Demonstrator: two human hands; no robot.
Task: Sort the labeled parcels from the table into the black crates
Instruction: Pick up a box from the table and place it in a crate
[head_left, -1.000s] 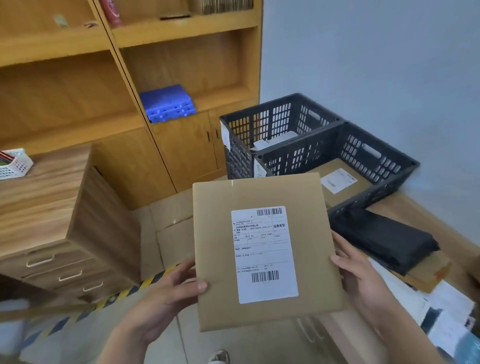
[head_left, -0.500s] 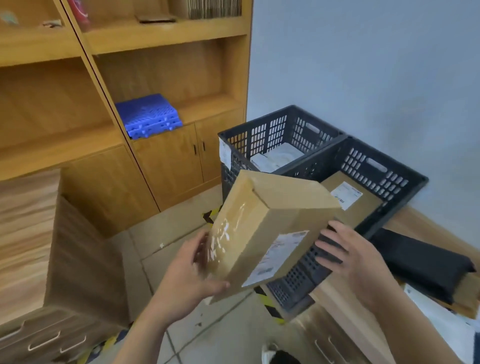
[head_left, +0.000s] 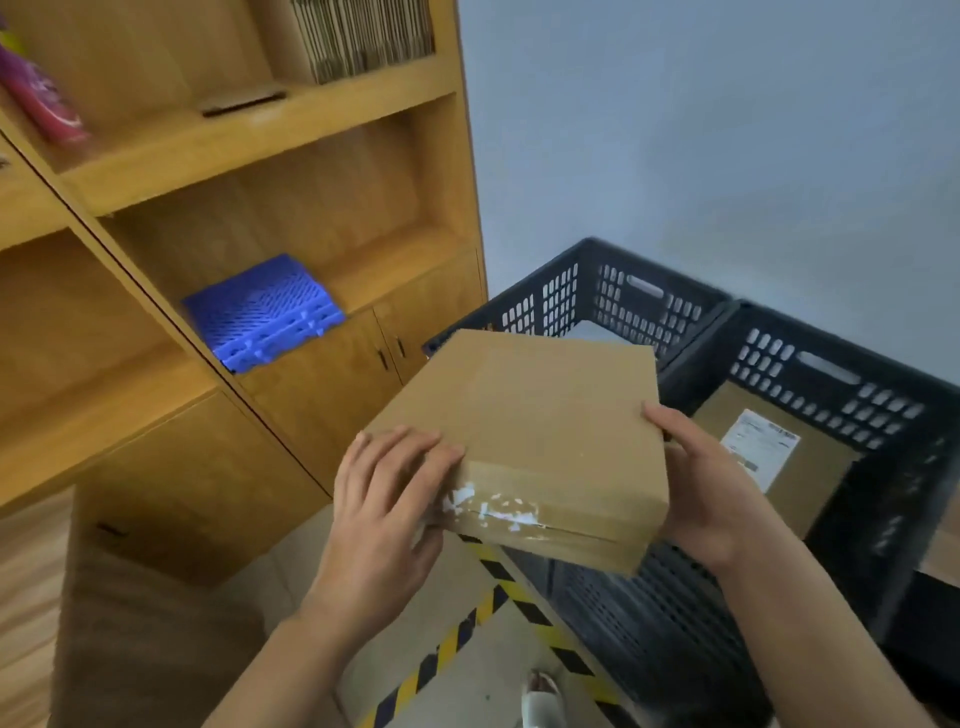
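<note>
A flat brown cardboard parcel (head_left: 530, 431) is held level between both hands, its label face turned down and out of sight. My left hand (head_left: 387, 499) grips its near left corner, beside torn white tape on the edge. My right hand (head_left: 711, 483) clasps its right side. The parcel hovers over the near rim of the left black crate (head_left: 618, 291), which holds something pale, mostly hidden. The right black crate (head_left: 841, 374) touches it and holds a brown parcel with a white label (head_left: 761, 447).
A wooden shelving unit (head_left: 249, 150) with cupboard doors stands at the left, holding a blue plastic piece (head_left: 262, 312). A low wooden cabinet (head_left: 156, 597) is at the lower left. Yellow-black hazard tape (head_left: 467, 623) crosses the floor below. A grey wall is behind the crates.
The parcel has been flipped from label-up to label-down and carried forward to the left crate. The view has swung right and closer to the crates.
</note>
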